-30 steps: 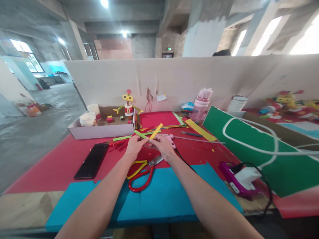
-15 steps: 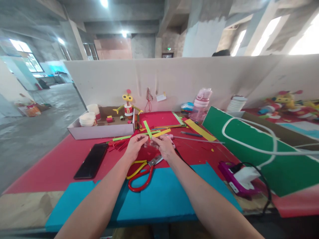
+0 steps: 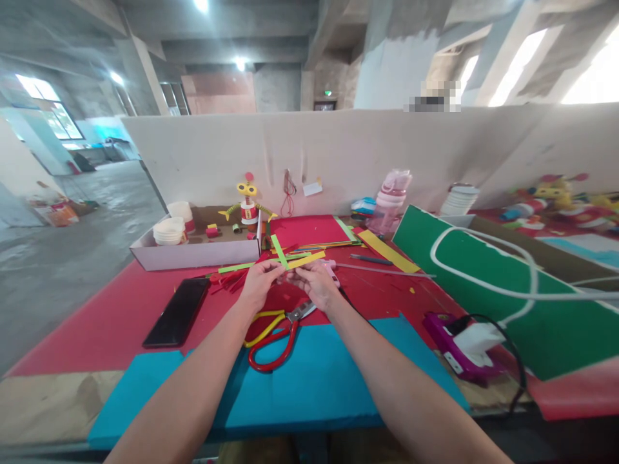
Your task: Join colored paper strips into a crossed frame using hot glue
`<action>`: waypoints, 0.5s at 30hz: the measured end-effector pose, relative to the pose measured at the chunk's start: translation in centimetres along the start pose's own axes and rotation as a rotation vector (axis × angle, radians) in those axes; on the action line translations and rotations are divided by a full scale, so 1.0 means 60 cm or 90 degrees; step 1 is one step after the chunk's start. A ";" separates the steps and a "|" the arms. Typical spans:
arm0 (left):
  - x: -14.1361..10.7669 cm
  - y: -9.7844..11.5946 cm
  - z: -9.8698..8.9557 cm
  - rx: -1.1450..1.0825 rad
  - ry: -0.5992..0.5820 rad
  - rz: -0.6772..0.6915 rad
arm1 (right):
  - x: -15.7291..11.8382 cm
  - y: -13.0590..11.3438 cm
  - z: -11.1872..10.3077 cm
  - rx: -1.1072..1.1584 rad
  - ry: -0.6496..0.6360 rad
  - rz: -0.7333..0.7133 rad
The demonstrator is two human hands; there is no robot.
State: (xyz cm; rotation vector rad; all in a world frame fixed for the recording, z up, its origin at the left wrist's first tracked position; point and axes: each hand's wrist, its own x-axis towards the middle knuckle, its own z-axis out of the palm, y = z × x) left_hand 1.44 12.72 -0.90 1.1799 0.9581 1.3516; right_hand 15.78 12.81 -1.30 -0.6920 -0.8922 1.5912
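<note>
A light green paper strip (image 3: 279,250) and a yellow paper strip (image 3: 307,260) meet at a corner between my two hands, forming a V. My left hand (image 3: 260,283) is closed, thumb and fingers pinching the strips near that corner. From the other side my right hand (image 3: 314,282) also pinches them there, the yellow strip rising behind its fingers. How the two strips overlap is partly covered by my fingertips. Just below my hands lie scissors (image 3: 273,348) with one red and one yellow handle.
Blue sheets (image 3: 300,393) lie along the front edge. A black phone (image 3: 176,312) rests at left, near a white box (image 3: 193,256) with paper cups (image 3: 169,232). Behind are a robot figure (image 3: 248,209) and a pink bottle (image 3: 389,200). At right stand a purple power strip (image 3: 464,357) and a green board (image 3: 488,283).
The green and yellow strips, pinched between my hands, have shifted slightly left. My left hand has moved a little left; the scissors and other table things stay put.
</note>
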 end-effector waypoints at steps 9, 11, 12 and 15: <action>-0.005 0.006 0.004 0.024 -0.006 -0.002 | 0.000 0.008 -0.001 -0.010 0.001 -0.018; -0.003 0.003 0.002 0.032 -0.009 0.005 | 0.000 0.008 -0.001 -0.012 0.007 -0.018; -0.002 0.000 0.001 0.034 -0.011 0.007 | 0.000 0.008 0.000 -0.015 0.011 -0.018; 0.002 -0.007 -0.001 0.034 -0.017 0.009 | -0.003 0.009 -0.001 -0.029 0.020 -0.018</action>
